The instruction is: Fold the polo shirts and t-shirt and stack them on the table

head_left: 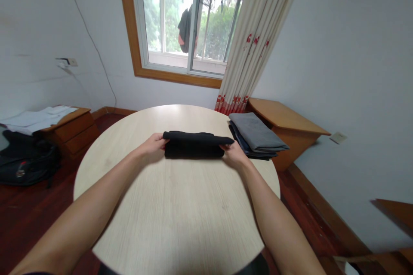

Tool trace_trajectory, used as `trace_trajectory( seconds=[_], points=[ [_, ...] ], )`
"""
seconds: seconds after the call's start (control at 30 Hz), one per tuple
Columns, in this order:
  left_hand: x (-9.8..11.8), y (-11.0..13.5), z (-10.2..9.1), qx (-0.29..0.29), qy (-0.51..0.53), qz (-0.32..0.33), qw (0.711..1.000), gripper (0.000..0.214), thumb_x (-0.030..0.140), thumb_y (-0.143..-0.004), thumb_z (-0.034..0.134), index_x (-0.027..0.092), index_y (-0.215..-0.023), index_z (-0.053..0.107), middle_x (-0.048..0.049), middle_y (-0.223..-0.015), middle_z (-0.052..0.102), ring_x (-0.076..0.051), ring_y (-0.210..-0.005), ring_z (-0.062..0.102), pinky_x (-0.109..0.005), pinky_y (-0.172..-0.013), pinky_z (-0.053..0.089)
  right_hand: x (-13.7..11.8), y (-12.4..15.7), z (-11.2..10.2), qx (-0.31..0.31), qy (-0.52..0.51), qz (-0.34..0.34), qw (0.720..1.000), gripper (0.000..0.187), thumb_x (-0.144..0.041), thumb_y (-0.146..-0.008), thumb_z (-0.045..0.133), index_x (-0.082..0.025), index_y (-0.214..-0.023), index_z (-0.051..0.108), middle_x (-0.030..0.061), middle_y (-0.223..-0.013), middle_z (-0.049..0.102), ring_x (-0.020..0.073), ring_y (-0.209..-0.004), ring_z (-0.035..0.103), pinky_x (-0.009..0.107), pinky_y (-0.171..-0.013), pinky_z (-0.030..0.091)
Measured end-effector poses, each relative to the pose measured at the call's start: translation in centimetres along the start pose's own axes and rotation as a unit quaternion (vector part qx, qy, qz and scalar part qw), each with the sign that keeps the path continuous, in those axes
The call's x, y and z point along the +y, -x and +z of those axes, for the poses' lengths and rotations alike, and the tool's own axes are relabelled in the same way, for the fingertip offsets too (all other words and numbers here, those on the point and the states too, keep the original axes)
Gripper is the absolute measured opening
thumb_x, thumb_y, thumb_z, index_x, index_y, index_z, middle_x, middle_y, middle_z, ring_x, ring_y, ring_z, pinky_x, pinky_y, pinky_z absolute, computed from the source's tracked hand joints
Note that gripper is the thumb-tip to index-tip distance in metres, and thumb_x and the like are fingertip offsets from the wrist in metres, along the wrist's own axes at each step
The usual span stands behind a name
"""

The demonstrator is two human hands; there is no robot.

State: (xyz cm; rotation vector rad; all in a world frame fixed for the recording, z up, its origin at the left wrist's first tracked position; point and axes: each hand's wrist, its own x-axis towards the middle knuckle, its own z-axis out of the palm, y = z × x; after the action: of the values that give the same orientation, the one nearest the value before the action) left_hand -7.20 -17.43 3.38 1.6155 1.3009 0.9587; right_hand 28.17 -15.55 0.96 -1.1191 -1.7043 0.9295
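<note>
A folded black garment (pixel 193 144) lies at the middle of a round pale wooden table (pixel 174 206). My left hand (pixel 152 144) grips its left end, fingers curled round the edge. My right hand (pixel 234 154) grips its right end, with the fingers tucked under the top fold. Both arms reach in from the near side. Just to the right of my right hand sits a stack of folded grey and dark blue clothes (pixel 254 135) at the table's right edge.
A low wooden cabinet (pixel 284 124) stands by the right wall beside a flowered curtain (pixel 254 47). At the left, a wooden chest of drawers (pixel 72 131) carries white cloth, with a black bag (pixel 26 161) on the dark red floor.
</note>
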Motion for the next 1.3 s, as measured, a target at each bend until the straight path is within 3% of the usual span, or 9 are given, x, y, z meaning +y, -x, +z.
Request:
trace_trajectory(
  seconds=[0.17, 0.27, 0.43, 0.67, 0.8, 0.93, 1.03, 1.13, 1.3],
  points=[
    [-2.7, -1.1, 2.7, 0.072, 0.119, -0.046, 0.989, 0.048, 0.061, -0.079, 0.066, 0.017, -0.097, 0.060, 0.0022, -0.062, 0.056, -0.013, -0.049, 0.053, -0.023, -0.047, 0.038, 1.2, -1.4, 0.7, 0.084, 0.060, 0.087, 0.991, 0.063, -0.052, -0.079, 0.066, -0.013, -0.126, 0.051, -0.0011, -0.067, 0.061, 0.0172, -0.066, 0.059, 0.027, -0.063, 0.045],
    [-3.7, -0.9, 2.5, 0.031, 0.124, -0.051, 0.991, 0.071, 0.050, -0.073, 0.078, 0.019, -0.129, 0.048, 0.0050, -0.064, 0.058, -0.012, -0.049, 0.053, -0.022, -0.047, 0.037, 1.3, -0.8, -0.1, 0.043, 0.081, 0.081, 0.993, 0.074, -0.054, -0.075, 0.069, -0.012, -0.132, 0.046, -0.0093, -0.056, 0.049, 0.0131, -0.054, 0.048, 0.024, -0.054, 0.036],
    [-3.7, -0.5, 1.2, -0.038, 0.037, -0.050, 0.997, 0.088, 0.035, -0.066, 0.085, 0.018, -0.139, 0.038, 0.0107, -0.056, 0.050, -0.011, -0.045, 0.049, -0.022, -0.047, 0.033, 0.7, 0.2, -0.9, -0.037, 0.042, 0.072, 0.996, 0.061, -0.054, -0.068, 0.072, -0.017, -0.112, 0.053, -0.0131, -0.053, 0.040, 0.0094, -0.048, 0.039, 0.022, -0.050, 0.029],
    [-1.7, -0.2, 0.1, -0.028, -0.068, -0.075, 0.994, 0.064, 0.024, -0.062, 0.081, 0.019, -0.116, 0.048, 0.0100, -0.055, 0.052, -0.014, -0.049, 0.053, -0.023, -0.049, 0.034, 0.6, -0.4, -0.8, 0.030, 0.044, 0.112, 0.992, 0.044, -0.042, -0.056, 0.079, -0.022, -0.081, 0.049, -0.0124, -0.052, 0.040, 0.0082, -0.047, 0.038, 0.023, -0.050, 0.026],
    [-0.6, 0.5, -0.3, -0.042, -0.136, -0.101, 0.985, 0.058, 0.024, -0.051, 0.084, 0.021, -0.100, 0.053, 0.0083, -0.055, 0.055, -0.017, -0.051, 0.055, -0.025, -0.050, 0.036, -0.2, 0.3, -1.3, -0.024, 0.048, 0.162, 0.985, 0.045, -0.034, -0.052, 0.084, -0.021, -0.078, 0.049, -0.0118, -0.052, 0.042, 0.0081, -0.047, 0.040, 0.023, -0.050, 0.030],
    [-0.1, 1.4, -1.3, -0.184, -0.119, -0.148, 0.964, 0.052, 0.033, -0.042, 0.091, 0.020, -0.082, 0.059, 0.0031, -0.053, 0.059, -0.016, -0.046, 0.052, -0.026, -0.047, 0.035, -1.2, 1.4, -2.2, -0.142, 0.011, 0.188, 0.972, 0.049, -0.037, -0.048, 0.089, -0.019, -0.080, 0.057, -0.0102, -0.052, 0.046, 0.0084, -0.048, 0.042, 0.024, -0.052, 0.036],
    [-0.3, 1.5, -1.6, -0.271, -0.083, -0.182, 0.942, 0.047, 0.056, -0.053, 0.087, 0.018, -0.063, 0.060, -0.0025, -0.047, 0.056, -0.013, -0.041, 0.045, -0.025, -0.043, 0.031, -1.6, 1.7, -2.4, -0.211, 0.011, 0.175, 0.962, 0.046, -0.052, -0.056, 0.086, -0.017, -0.070, 0.060, -0.0051, -0.053, 0.050, 0.0096, -0.050, 0.045, 0.024, -0.052, 0.036],
    [-1.1, 0.6, -0.8, -0.182, -0.048, -0.178, 0.966, 0.062, 0.074, -0.068, 0.070, 0.019, -0.047, 0.051, 0.0003, -0.037, 0.039, -0.008, -0.034, 0.029, -0.025, -0.039, 0.020, -1.4, 1.3, -1.5, -0.197, 0.007, 0.167, 0.966, 0.052, -0.066, -0.067, 0.076, -0.016, -0.062, 0.060, 0.0004, -0.057, 0.057, 0.0119, -0.053, 0.049, 0.025, -0.053, 0.038],
    [-2.7, -1.3, 1.0, -0.005, 0.003, -0.176, 0.984, 0.062, 0.068, -0.076, 0.067, 0.021, -0.046, 0.041, 0.0039, -0.035, 0.029, -0.007, -0.031, 0.024, -0.025, -0.037, 0.014, -0.7, 0.5, 0.8, -0.133, -0.089, 0.198, 0.967, 0.048, -0.061, -0.071, 0.077, -0.014, -0.069, 0.066, 0.0066, -0.068, 0.068, 0.0152, -0.060, 0.058, 0.026, -0.057, 0.045]
  ],
)
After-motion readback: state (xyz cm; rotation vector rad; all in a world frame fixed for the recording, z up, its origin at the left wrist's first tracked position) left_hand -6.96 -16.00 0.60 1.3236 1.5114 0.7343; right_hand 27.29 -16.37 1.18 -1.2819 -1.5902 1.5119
